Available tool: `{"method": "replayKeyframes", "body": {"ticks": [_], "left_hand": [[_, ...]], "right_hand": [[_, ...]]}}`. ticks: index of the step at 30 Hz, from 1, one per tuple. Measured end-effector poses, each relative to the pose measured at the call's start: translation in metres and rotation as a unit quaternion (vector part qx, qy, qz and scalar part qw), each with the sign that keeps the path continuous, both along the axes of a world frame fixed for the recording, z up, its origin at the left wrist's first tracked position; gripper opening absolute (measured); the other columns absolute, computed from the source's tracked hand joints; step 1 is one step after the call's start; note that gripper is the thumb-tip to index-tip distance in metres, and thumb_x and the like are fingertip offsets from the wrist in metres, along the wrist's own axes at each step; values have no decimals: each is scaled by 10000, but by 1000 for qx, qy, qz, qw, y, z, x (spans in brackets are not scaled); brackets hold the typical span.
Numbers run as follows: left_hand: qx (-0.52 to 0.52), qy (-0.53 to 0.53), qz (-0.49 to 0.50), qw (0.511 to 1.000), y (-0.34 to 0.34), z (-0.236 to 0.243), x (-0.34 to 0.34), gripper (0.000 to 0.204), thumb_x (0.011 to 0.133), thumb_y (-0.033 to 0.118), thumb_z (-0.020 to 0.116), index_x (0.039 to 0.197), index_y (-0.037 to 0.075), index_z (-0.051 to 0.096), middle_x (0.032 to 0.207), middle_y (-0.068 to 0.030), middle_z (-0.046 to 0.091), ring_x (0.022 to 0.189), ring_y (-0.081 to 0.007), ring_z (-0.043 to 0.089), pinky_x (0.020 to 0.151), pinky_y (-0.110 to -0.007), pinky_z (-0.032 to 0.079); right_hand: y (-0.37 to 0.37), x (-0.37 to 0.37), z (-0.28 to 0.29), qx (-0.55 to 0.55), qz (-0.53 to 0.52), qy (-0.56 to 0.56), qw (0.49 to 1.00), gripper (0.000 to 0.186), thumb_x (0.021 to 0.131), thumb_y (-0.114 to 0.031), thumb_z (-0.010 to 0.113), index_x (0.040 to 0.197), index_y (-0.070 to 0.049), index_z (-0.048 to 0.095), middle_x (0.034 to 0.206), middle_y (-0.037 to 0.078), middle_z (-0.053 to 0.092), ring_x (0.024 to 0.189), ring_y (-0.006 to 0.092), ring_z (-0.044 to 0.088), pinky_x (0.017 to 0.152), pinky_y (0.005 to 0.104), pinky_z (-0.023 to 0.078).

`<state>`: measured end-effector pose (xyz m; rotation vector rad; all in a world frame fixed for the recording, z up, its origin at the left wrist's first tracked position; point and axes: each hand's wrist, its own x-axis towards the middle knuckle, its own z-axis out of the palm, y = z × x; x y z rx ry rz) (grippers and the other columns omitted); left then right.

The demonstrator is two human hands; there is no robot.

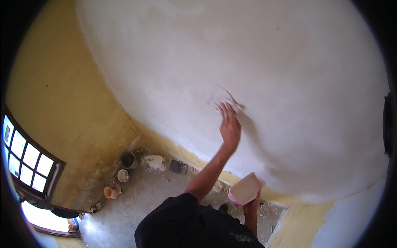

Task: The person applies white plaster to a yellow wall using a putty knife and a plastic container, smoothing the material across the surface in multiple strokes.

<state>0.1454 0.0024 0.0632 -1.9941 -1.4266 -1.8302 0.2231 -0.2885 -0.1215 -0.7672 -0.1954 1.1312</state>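
Nearest, my right hand [252,200] is clamped on a pink-sided tub [233,199] of pale filler; past it, my left hand [230,124] grips a flat spreader [235,105] against the wall [297,82]. I judge its white coat mostly done, with a yellow strip [190,158] left low down; beyond, the side wall [62,95] looks uncoated.

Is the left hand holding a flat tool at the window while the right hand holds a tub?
Not the window: the head view shows the left hand holding the flat tool at the white wall. The right hand does hold a tub.
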Motion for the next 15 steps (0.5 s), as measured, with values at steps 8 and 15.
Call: {"method": "replayKeyframes", "body": {"ticks": [8, 15], "left_hand": [[-156, -150, -58, 975, -78, -76, -55, 133, 851, -9, 521, 913, -50, 631, 999, -235, 670, 883, -372, 666, 686, -385, 531], [-183, -326, 16, 927, 48, -49, -133, 160, 845, 7, 491, 843, -84, 623, 709, -203, 652, 603, -304, 610, 587, -406, 464]], "right_hand": [[-4, 6, -15, 13, -15, 3, 1000, 620, 986, -501, 439, 1423, -74, 332, 1356, 104, 479, 1252, 268, 481, 1054, 424, 402], [-2, -5, -3, 36, -2, 9, 999, 611, 985, -501, 444, 1413, -75, 354, 1344, 100, 489, 1233, 261, 497, 1035, 422, 419]]}}
